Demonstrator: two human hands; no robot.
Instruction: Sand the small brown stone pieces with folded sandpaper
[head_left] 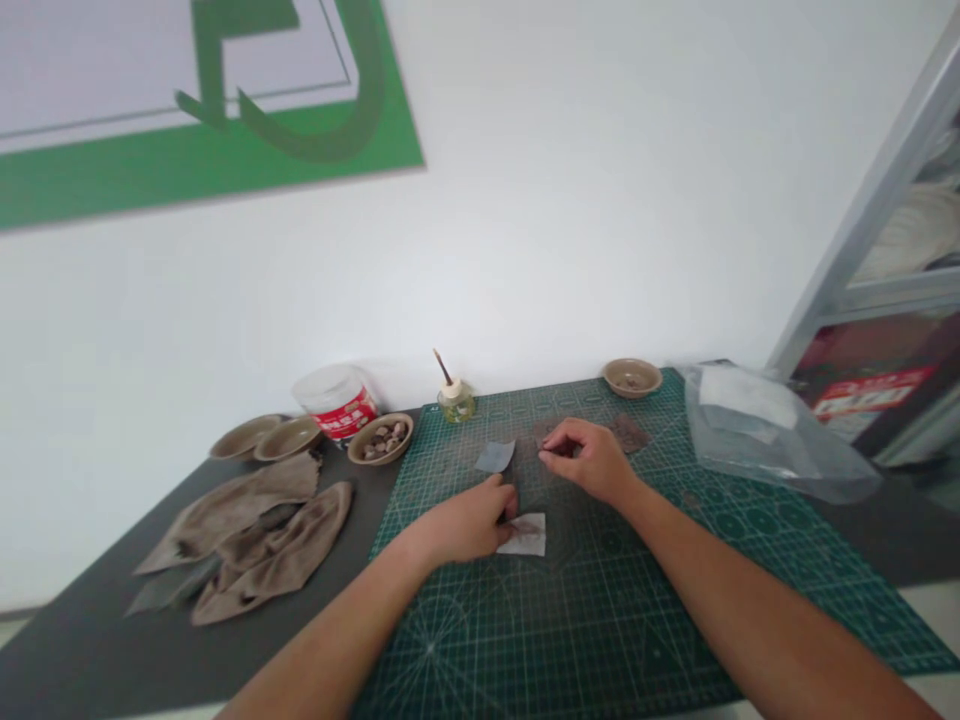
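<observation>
My left hand [474, 520] is low over the green cutting mat [450, 650], fingers curled. Its thumb and fingers close on the left edge of a small white piece of paper [531, 537] with a greyish smear. Just beyond its knuckles lies a small grey square sheet [495, 456], one corner curling up. My right hand [589, 460] is to the right and a little farther off, its thumb and fingertips pinched together. Something small and dark shows at those fingertips, too small to name. Behind the right hand, brown dust or a brown patch [628, 433] marks the mat.
Left of the mat are a bowl of brownish lumps [384, 438], a red-labelled tub [341, 405], two shallow bowls [289, 438] and brown cloths [262, 540]. Along the wall stand a small jar with a brush [456, 402] and another bowl [632, 378]. A clear plastic bag [765, 430] lies right.
</observation>
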